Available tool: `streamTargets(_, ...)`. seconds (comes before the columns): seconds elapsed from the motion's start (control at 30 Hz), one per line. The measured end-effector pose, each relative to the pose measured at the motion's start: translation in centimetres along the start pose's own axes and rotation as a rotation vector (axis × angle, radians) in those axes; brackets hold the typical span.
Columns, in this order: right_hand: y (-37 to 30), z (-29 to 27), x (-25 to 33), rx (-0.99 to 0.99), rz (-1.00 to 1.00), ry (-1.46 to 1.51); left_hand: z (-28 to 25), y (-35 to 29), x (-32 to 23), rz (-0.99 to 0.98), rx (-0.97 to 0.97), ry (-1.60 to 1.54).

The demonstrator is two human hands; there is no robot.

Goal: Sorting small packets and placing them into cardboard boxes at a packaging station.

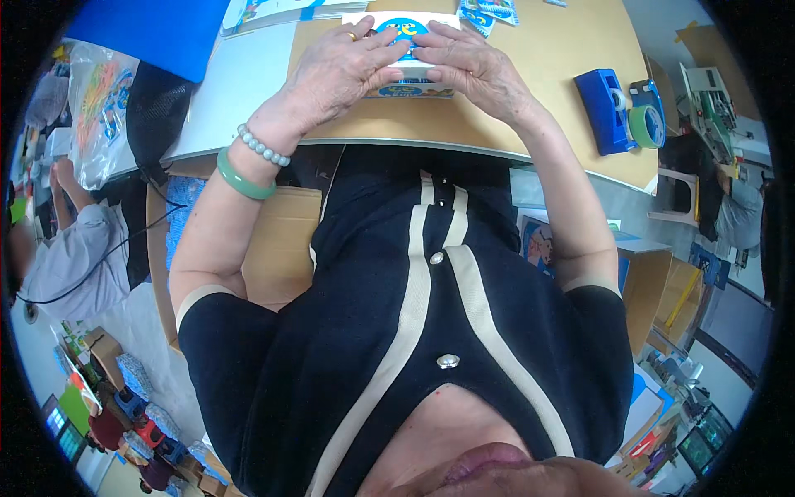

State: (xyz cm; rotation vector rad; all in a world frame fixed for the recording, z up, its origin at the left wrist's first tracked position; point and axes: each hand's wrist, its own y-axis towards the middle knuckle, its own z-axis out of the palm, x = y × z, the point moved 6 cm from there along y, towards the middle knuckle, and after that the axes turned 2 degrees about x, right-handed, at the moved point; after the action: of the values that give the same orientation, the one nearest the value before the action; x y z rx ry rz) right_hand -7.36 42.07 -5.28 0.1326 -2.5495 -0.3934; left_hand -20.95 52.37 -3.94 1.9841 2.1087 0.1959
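Observation:
A small carton [410,92], white and blue with a coloured front, sits on the tan table [489,132] in front of me. My left hand [339,70] lies over the carton's left part, its fingers stretched across the top and the thumb along the near edge. From the other side my right hand [476,66] rests on it the same way, fingers extended. The fingertips of both hands come close together over the middle. Much of the carton's top is hidden beneath them. The left wrist carries a bead bracelet and a green bangle.
Small blue-and-white packets [493,12] lie just beyond the carton. A blue tape dispenser [603,112] and a green tape roll [646,127] stand at the table's right. A blue panel [157,29] is at far left. An open cardboard box [281,248] sits below; another person [87,248] is at left.

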Motion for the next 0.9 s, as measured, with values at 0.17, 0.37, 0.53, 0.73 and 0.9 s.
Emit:
streamTargets(0.17,-0.6,0.1,0.5,-0.022,-0.005,0.046,1.2,-1.3,0.2,0.037,-0.121,-0.052)
streamTargets(0.37,-1.1,-0.2,-0.7,0.052,0.043,0.263,1.1,-1.2,0.1,0.024,-0.063,-0.086)
streamTargets(0.53,-1.2,0.0,-1.3,0.055,0.085,0.357,0.8,-1.1,-0.2,-0.005,-0.040,-0.097)
streamTargets(0.73,-2.2,0.7,-0.1,-0.090,0.035,0.251,1.4,-1.1,-0.1,0.002,-0.055,-0.005)
streamTargets(0.9,-2.2,0.1,1.4,-0.073,-0.084,-0.153,1.4,-1.5,-0.4,0.034,-0.109,0.070)
